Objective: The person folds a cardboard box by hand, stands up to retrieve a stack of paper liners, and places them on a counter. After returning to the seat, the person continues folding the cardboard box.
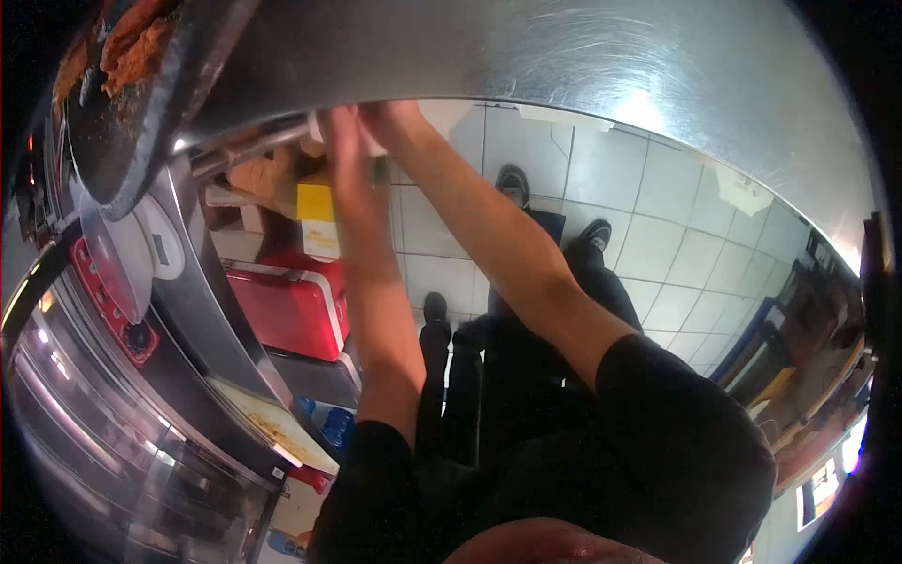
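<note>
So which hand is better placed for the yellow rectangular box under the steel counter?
Probably left: the left hand is just beside the yellow box; the right hand is farther off.

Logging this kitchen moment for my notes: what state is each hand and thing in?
Left hand: raised to the counter edge, blurred, grip unclear.
Right hand: at the counter edge, fingers hidden.
Steel counter: bare, shiny.
Dark tray: crusted with orange-brown crumbs.
Red case: closed.
</note>
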`<state>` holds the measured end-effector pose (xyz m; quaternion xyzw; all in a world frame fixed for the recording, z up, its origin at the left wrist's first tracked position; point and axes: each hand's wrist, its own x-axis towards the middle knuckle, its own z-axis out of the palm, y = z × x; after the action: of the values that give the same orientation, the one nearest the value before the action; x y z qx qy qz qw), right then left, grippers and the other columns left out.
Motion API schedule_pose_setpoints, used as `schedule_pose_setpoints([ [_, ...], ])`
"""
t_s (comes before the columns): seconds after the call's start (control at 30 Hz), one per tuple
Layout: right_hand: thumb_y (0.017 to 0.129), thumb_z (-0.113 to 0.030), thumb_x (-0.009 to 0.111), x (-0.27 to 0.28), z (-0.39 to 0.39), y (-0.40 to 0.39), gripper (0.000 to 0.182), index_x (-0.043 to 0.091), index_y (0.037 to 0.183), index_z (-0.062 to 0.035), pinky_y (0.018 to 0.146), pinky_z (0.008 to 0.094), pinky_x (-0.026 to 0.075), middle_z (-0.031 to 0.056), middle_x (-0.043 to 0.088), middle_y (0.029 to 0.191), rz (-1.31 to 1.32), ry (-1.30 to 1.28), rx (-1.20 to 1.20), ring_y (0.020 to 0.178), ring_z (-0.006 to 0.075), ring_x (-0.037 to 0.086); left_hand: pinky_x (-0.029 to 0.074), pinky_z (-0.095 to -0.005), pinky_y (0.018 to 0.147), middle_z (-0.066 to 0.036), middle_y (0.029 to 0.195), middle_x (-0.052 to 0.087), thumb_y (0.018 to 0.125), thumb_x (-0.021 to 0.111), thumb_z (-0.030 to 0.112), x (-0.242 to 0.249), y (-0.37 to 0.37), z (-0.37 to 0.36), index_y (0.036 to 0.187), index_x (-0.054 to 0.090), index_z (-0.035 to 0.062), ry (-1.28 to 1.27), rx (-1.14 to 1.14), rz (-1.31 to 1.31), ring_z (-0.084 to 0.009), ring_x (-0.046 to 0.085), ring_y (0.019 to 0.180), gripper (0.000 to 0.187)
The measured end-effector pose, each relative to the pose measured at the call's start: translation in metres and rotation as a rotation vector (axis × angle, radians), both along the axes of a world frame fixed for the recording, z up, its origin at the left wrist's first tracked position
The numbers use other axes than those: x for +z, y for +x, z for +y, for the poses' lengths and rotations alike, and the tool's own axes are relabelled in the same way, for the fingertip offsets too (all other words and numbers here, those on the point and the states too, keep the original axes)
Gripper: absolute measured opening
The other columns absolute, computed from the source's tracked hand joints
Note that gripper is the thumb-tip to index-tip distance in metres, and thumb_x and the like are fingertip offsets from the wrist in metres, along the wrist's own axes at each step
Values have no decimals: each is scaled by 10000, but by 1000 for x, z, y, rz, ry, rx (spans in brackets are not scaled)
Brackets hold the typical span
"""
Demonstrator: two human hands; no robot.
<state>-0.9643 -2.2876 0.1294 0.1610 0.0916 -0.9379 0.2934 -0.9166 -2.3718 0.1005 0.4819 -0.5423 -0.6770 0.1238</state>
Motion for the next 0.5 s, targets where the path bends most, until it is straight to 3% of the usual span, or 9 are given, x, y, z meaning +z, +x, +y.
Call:
schedule_pose_setpoints([
  [0.03,1006,-334,571,2,0,-5,398,538,1287,-54,1024,453,454,110,574,1280,-27,-26,78,1167,270,554,436,-421,1058,-130,1416,501,991,583,434,-2,-12,-11,1458,413,6,54,27,-1,-266,495,1276,656],
  [0.1,1000,-356,572,-28,-21,-11,411,545,1284,-59,1011,449,462,108,585,1266,15,23,87,1160,266,555,436,-426,1060,-133,1400,508,972,639,362,-24,-33,-23,1445,428,22,-46,-133,252,-275,505,1256,620],
  [0.27,995,-372,574,-36,-17,-12,379,575,1247,-88,975,442,480,86,616,1212,120,86,58,1141,246,564,442,-390,1009,-100,1310,534,910,728,250,-49,-40,-42,1413,448,59,41,-73,292,-233,519,1155,607],
  [0.33,997,-361,573,-53,-16,-21,334,588,1210,-105,954,422,491,67,623,1192,233,54,29,1121,215,579,495,-429,916,-49,1162,600,952,668,258,-41,-46,-36,1232,594,127,-51,-11,106,-233,570,1030,318],
  [0.37,987,-290,612,-63,-8,-23,282,584,1182,-87,941,390,496,53,625,1177,441,233,109,1094,187,591,518,-407,783,-45,1045,597,997,589,300,-31,-46,-33,1113,618,113,-41,-181,231,-213,566,911,222],
  [0.4,987,-290,612,-61,-1,-18,282,584,1182,-87,941,390,496,53,625,1177,455,222,141,1094,187,591,518,-407,783,-45,1045,597,997,589,300,-52,-43,-53,1113,618,113,-51,-146,240,-213,566,911,222],
  [0.47,960,-226,661,-47,20,-5,332,563,1225,-53,974,365,488,58,622,1191,381,99,246,1116,183,596,519,-372,760,-79,1077,601,1031,513,355,-122,-41,-120,1150,611,99,301,-240,522,-225,577,923,299],
  [0.5,947,-146,672,-35,50,9,459,505,1352,-8,1043,352,458,78,589,1290,372,123,318,1192,190,574,509,-365,776,-65,1018,595,1038,490,371,-55,-40,-56,1116,610,105,235,-161,385,-217,570,889,301],
])
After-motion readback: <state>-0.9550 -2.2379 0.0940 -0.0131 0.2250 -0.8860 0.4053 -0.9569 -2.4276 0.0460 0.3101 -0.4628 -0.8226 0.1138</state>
